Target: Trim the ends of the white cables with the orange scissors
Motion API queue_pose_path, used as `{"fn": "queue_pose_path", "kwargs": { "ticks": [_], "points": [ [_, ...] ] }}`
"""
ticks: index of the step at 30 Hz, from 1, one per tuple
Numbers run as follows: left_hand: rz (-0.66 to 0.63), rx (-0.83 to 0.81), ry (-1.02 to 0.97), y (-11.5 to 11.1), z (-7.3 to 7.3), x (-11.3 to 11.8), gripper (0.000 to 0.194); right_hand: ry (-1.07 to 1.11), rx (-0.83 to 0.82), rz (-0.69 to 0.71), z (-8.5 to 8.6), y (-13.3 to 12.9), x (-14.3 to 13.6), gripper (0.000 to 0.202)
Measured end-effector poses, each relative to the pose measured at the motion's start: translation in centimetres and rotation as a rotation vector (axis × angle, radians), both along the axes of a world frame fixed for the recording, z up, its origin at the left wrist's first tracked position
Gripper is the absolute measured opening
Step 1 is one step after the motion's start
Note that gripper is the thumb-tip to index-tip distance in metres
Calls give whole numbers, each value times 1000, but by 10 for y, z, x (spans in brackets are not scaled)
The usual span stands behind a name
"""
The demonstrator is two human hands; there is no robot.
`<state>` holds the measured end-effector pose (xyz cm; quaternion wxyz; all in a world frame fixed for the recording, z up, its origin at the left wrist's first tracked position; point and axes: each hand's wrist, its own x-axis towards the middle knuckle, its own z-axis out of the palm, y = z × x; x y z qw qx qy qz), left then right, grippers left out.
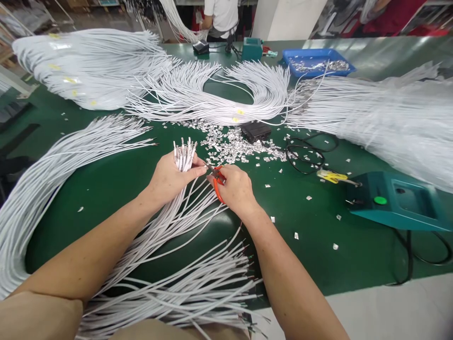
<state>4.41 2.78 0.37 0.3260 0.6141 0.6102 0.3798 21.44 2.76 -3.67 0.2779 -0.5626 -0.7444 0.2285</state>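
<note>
My left hand (171, 177) is wrapped round a bunch of white cables (184, 156), whose silvery ends point up above the fingers. Close on its right, my right hand (237, 186) grips pliers with red-orange handles (218, 189). The dark jaws of the pliers point toward my left fingertips; what lies between them is too small to tell. More white cables (173, 215) trail from my left hand down to the lower left, some passing under my right hand. Another layer of loose white cables (212, 278) lies nearest to me, their stripped ends pointing right.
Bundles of white cable lie at the left (46, 179), back left (88, 66), back middle (262, 104) and right (382, 108). Silvery scraps (230, 144) surround a black box (255, 131). A blue tray (318, 71) is behind, a teal device (396, 203) at the right. A person (222, 16) stands beyond.
</note>
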Motion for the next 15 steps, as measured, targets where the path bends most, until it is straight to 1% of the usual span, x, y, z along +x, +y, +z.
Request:
{"fn": "queue_pose_path", "kwargs": {
  "ticks": [1, 3, 5, 7, 11, 15],
  "points": [
    [-4, 2, 6, 0, 0, 0, 18, 71, -8, -9, 2, 1, 1, 19],
    [-11, 7, 25, 0, 1, 0, 17, 309, -51, -45, 9, 1, 2, 13],
    [-24, 6, 54, -1, 3, 2, 16, 593, -130, -69, 16, 0, 1, 13],
    [-34, 4, 82, -2, 5, 3, 15, 776, -215, -64, 22, -2, -1, 14],
    [-29, 7, 123, -5, 8, 7, 14, 932, -368, -78, 25, -5, -5, 14],
    [-11, 16, 166, -7, 8, 9, 12, 972, -451, -107, 24, -4, -6, 16]
  ]
}}
